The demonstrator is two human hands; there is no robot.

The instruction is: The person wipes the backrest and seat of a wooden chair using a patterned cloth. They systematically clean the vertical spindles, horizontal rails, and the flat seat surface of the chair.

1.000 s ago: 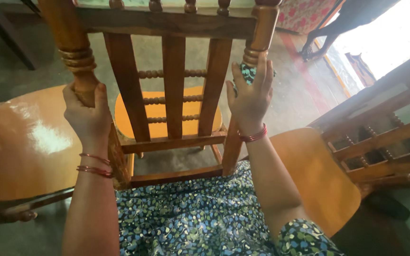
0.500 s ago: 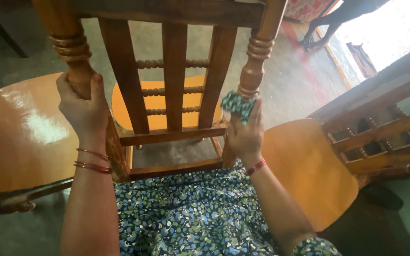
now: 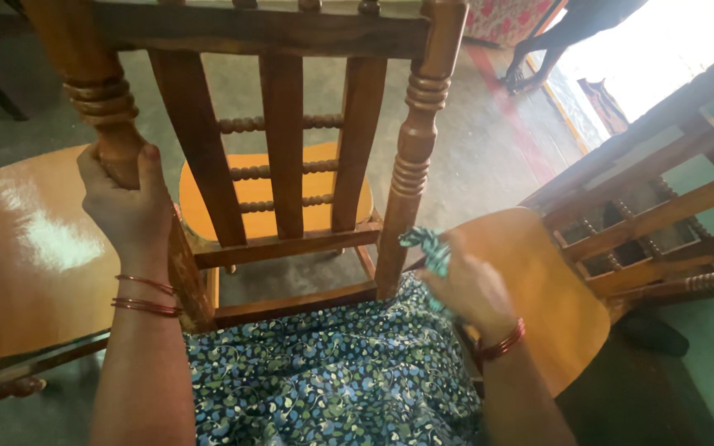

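A wooden chair [image 3: 283, 149] with a slatted, turned-post back stands right in front of me, its orange seat showing through the slats. My left hand [image 3: 126, 206] grips the chair's left back post below the ringed turning. My right hand [image 3: 468, 285] is low beside the right post [image 3: 411, 173] and holds a bunched green patterned cloth [image 3: 427, 248] close to the post's lower part. Red bangles sit on both wrists. My lap in a blue-green floral dress [image 3: 332, 372] fills the bottom middle.
A glossy orange chair seat [image 3: 26, 248] lies at left and another [image 3: 555, 297] at right. A further wooden chair frame [image 3: 663, 223] stands at far right. Another person's feet [image 3: 530, 66] stand at the top right by a bright doorway. The floor is grey concrete.
My right hand has slid down the right post with the cloth, from the upper turning to near the seat rail. The left hand has kept its grip.
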